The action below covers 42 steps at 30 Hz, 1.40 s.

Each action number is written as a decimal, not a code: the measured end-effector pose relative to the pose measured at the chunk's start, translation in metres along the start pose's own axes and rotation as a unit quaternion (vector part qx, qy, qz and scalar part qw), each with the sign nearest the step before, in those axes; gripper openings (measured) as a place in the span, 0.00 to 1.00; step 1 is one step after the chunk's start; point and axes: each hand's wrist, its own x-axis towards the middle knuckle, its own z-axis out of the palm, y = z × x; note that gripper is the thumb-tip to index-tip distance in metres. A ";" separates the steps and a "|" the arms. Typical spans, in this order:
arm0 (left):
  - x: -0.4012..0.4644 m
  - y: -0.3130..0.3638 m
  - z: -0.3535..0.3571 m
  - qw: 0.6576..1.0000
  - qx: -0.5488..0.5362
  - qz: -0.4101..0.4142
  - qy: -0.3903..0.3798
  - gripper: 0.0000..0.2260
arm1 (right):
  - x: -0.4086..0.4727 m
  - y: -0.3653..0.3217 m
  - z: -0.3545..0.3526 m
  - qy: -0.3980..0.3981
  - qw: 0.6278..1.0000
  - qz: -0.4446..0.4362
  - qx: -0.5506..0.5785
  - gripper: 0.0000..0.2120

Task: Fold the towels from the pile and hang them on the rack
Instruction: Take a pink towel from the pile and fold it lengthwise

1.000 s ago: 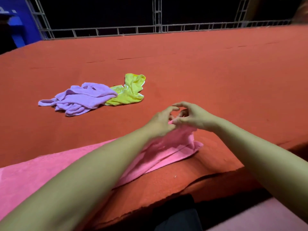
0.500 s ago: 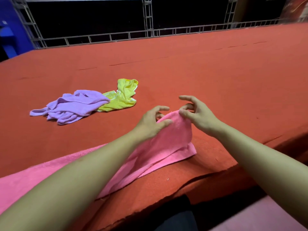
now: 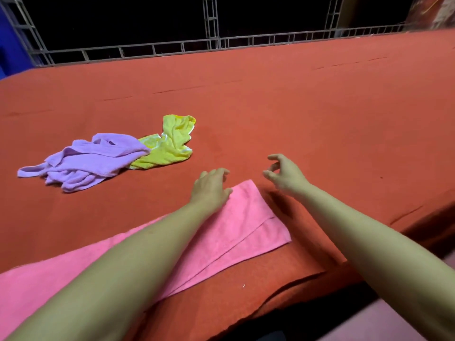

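Note:
A pink towel (image 3: 243, 227) lies flat along the near edge of the red table (image 3: 320, 114), folded lengthwise, running from lower left to a corner near the middle. My left hand (image 3: 211, 187) rests palm down at its far corner, fingers spread. My right hand (image 3: 283, 174) hovers just right of that corner, fingers loosely curled and holding nothing. A crumpled purple towel (image 3: 88, 161) and a crumpled yellow towel (image 3: 170, 143) lie together farther back on the left. No rack is in view.
A grey metal truss railing (image 3: 211, 43) runs along the table's far edge, with darkness behind it. The table's near edge (image 3: 307, 276) drops off in front of me.
Both hands were pinching the pink towel's far edge and holding it raised. Now it lies flat; the right hand has let go and moved right, and the left hand lies on it.

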 end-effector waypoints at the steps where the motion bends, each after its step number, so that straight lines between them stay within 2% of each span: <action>1: -0.007 0.004 0.005 0.999 -0.038 0.028 0.009 0.20 | -0.007 0.008 0.000 0.003 1.000 -0.009 -0.015 0.23; 3: -0.023 0.019 0.012 0.992 -0.099 0.077 -0.011 0.17 | -0.027 0.022 0.001 -0.026 0.998 -0.028 -0.043 0.21; 6: -0.047 0.041 0.021 0.983 -0.135 0.110 -0.056 0.17 | -0.055 0.031 0.002 -0.066 0.996 -0.045 -0.045 0.19; 9: -0.058 0.056 0.031 0.981 -0.106 0.125 -0.106 0.19 | -0.069 0.031 -0.001 -0.074 0.995 -0.051 -0.034 0.16; 14: -0.055 0.057 0.040 0.989 -0.052 0.104 -0.087 0.19 | -0.082 0.029 -0.008 -0.066 0.996 -0.038 -0.054 0.17; 16: -0.055 0.059 0.040 0.990 -0.067 0.099 -0.070 0.18 | -0.088 0.031 -0.008 -0.067 0.995 -0.030 -0.061 0.17; 19: -0.055 0.066 0.034 0.984 -0.158 0.078 -0.029 0.17 | -0.093 0.031 -0.009 -0.051 0.999 0.009 -0.009 0.15; 21: -0.058 0.070 0.030 0.975 -0.208 0.073 -0.025 0.18 | -0.094 0.025 -0.009 -0.049 0.996 0.038 0.067 0.15; 24: -0.068 0.075 0.028 0.970 -0.226 0.084 -0.034 0.17 | -0.096 0.011 -0.011 -0.070 0.976 0.087 0.187 0.14; 26: -0.075 0.076 0.027 0.968 -0.230 0.091 -0.034 0.16 | -0.097 0.006 -0.012 -0.075 0.970 0.098 0.211 0.15; 31: -0.091 0.070 0.025 0.969 -0.214 0.101 -0.072 0.19 | -0.106 0.011 -0.012 -0.105 0.993 0.057 0.008 0.19; 36: -0.100 0.068 0.033 0.966 -0.200 0.113 -0.122 0.20 | -0.115 0.017 -0.011 -0.111 0.990 0.032 -0.078 0.23; 42: -0.088 0.068 0.029 0.968 -0.213 0.090 -0.096 0.19 | -0.115 0.020 -0.020 -0.102 0.982 0.021 -0.154 0.30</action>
